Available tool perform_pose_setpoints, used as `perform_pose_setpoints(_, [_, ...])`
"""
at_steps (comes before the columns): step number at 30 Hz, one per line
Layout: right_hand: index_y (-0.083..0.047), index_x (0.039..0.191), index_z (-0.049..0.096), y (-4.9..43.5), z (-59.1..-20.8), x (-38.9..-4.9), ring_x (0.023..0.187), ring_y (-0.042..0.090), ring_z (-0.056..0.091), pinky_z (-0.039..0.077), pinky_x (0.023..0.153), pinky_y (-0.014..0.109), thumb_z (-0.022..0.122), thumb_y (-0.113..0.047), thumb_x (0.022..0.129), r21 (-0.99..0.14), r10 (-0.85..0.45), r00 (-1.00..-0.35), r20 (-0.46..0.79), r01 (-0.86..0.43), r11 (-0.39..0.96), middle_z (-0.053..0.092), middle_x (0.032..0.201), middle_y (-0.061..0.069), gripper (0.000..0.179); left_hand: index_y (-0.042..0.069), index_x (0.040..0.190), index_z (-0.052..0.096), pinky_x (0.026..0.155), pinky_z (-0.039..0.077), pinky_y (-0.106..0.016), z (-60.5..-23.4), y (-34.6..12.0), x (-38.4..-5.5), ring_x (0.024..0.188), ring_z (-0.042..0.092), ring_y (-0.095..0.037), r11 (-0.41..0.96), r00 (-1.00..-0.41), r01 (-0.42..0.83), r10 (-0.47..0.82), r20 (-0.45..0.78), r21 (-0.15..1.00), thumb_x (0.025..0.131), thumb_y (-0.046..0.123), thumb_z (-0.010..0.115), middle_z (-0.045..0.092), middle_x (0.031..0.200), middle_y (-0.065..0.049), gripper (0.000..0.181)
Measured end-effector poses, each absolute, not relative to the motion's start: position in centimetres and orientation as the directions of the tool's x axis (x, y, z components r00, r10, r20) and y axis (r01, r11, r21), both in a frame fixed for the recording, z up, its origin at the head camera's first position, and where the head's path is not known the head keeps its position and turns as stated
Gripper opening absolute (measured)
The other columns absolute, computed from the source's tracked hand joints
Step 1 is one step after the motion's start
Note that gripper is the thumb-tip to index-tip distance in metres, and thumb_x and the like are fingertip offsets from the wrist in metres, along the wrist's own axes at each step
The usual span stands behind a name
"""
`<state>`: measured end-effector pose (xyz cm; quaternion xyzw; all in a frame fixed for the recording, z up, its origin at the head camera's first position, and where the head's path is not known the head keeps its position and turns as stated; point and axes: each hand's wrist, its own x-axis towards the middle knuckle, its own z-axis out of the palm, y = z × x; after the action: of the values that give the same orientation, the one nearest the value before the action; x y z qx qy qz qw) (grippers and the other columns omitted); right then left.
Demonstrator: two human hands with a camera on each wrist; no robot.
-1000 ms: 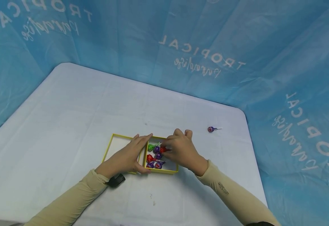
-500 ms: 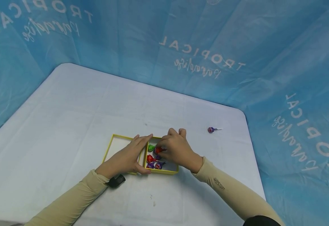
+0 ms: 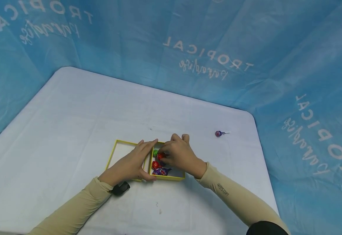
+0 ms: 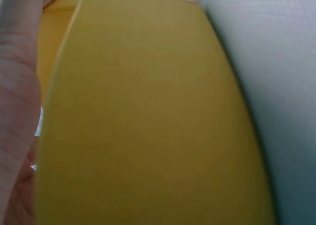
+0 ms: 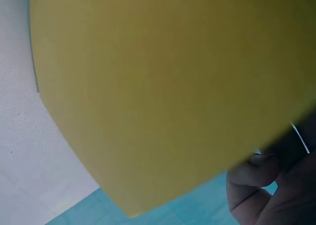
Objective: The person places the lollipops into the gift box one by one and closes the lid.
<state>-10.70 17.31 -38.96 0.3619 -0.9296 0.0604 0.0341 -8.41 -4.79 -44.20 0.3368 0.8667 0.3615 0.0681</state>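
My left hand [image 3: 129,166] spans the left end of a yellow-edged box [image 3: 168,178], fingertips at its back edge and thumb at its front. Inside the box, my right hand [image 3: 181,155] pinches a red-wrapped lollipop [image 3: 160,156]; its stick is hidden. Around it lie a green lollipop [image 3: 155,152], another red lollipop [image 3: 155,164] and purple lollipops [image 3: 162,171] along the front. The box's yellow wall [image 4: 148,111] fills most of the left wrist view, beside part of that hand. In the right wrist view, curled fingers [image 5: 252,178] show behind the yellow wall.
A second yellow-edged tray, perhaps the lid [image 3: 110,158], lies left of the box, partly under my left forearm and hand. One purple lollipop [image 3: 219,133] lies apart on the white table [image 3: 79,107], back right. Blue printed curtains [image 3: 147,65] hang around the table.
My right hand has moved left inside the box, taking the red lollipop toward the green one. The left hand keeps its place on the box.
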Motion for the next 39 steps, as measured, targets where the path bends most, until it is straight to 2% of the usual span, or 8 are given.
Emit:
perform_pose_setpoints(14, [-0.033, 0.093, 0.081, 17.5, -38.9, -10.3, 0.074, 0.01, 0.036, 0.023, 0.07, 0.041, 0.088, -0.041, 0.077, -0.081, -0.631, -0.771, 0.086, -0.637, 0.767, 0.075, 0.093, -0.019, 0.019, 0.006, 0.161, 0.019, 0.13, 0.016, -0.046, -44.1, -4.7, -8.4, 0.146, 0.036, -0.031, 0.517, -0.768, 0.527, 0.629, 0.118, 0.675, 0.069, 0.051, 0.09, 0.039, 0.153, -0.016, 0.125])
perform_pose_setpoints(32, [-0.03, 0.095, 0.082, 17.5, -38.8, -9.5, 0.075, 0.01, 0.038, 0.021, 0.068, 0.04, 0.089, -0.036, 0.075, -0.092, -0.652, -0.747, 0.128, -0.663, 0.743, 0.076, 0.097, -0.017, 0.022, 0.007, 0.161, 0.017, 0.13, 0.015, -0.045, -44.4, -4.6, -8.3, 0.146, 0.036, -0.03, 0.522, -0.763, 0.543, 0.634, 0.127, 0.658, 0.069, 0.052, 0.089, 0.038, 0.154, -0.015, 0.126])
perform_pose_setpoints(39, [-0.031, 0.094, 0.082, 18.3, -38.6, -9.9, 0.075, 0.01, 0.037, 0.021, 0.07, 0.043, 0.088, -0.033, 0.077, -0.125, -0.638, -0.744, 0.197, -0.665, 0.737, 0.076, 0.096, -0.017, 0.018, 0.009, 0.162, 0.015, 0.129, 0.016, -0.046, -44.2, -4.8, -8.4, 0.148, 0.033, -0.031, 0.528, -0.77, 0.529, 0.628, 0.115, 0.664, 0.07, 0.051, 0.089, 0.037, 0.156, -0.015, 0.126])
